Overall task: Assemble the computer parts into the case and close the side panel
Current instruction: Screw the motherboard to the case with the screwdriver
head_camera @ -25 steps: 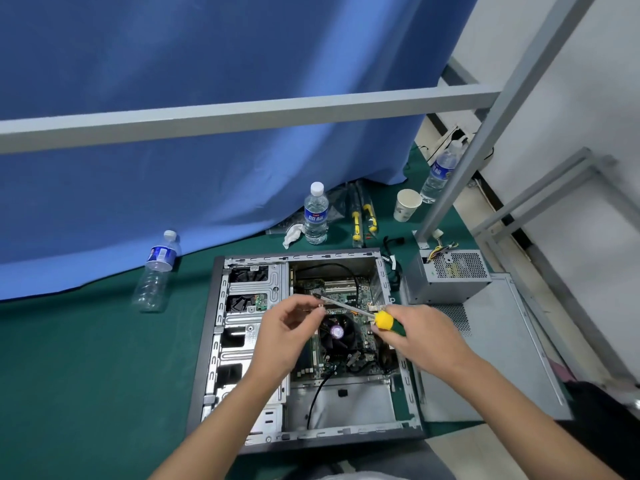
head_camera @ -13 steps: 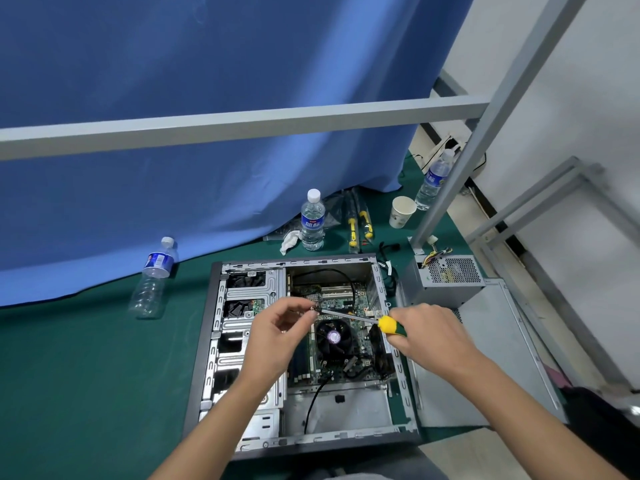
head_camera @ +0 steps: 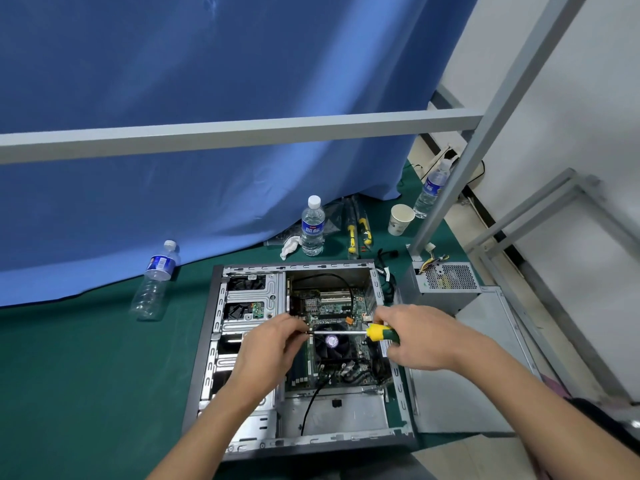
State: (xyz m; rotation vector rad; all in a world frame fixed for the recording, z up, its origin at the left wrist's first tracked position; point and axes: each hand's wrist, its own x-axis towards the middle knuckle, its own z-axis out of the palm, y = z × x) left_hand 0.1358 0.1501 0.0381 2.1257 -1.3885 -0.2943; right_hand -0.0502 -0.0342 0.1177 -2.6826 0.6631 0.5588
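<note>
Open case (head_camera: 207,344) lies flat, lower centre of frame, on the green mat (head_camera: 86,375). Right hand (head_camera: 420,336) curls round the yellow-green handle of the screwdriver (head_camera: 375,332), which is held level above the CPU fan (head_camera: 332,342). Left hand (head_camera: 268,348) pinches the shaft tip with thumb and fingertips; can't tell if a screw is there. Power supply (head_camera: 446,284) sits outside, right of the case, on the side panel (head_camera: 485,341). Water bottle (head_camera: 312,226) stands upright just above the case.
</note>
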